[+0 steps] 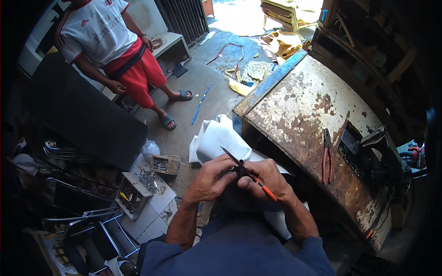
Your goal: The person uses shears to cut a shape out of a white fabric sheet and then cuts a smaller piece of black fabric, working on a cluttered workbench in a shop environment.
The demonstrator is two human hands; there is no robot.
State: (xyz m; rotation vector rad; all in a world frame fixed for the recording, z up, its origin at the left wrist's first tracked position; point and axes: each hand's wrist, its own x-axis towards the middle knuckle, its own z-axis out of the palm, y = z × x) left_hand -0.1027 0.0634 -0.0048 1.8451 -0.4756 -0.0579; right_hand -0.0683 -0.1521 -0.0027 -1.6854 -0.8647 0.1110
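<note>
Both my hands are close together in front of my chest. My right hand is closed round a pointed tool with a dark, narrow blade and an orange handle. Its tip points up and to the left, and I cannot tell whether it is scissors or another kind. Opposite it, my left hand pinches a small dark piece against the tool. Fingers cover most of that piece, so its kind does not show. Just beyond my hands lies a white sheet of material, folded and bunched.
To my right stands a worn workbench bearing red-handled pliers and a black sewing machine. Open boxes of small hardware, a wooden box among them, sit on the left floor. A person in red shorts stands far left.
</note>
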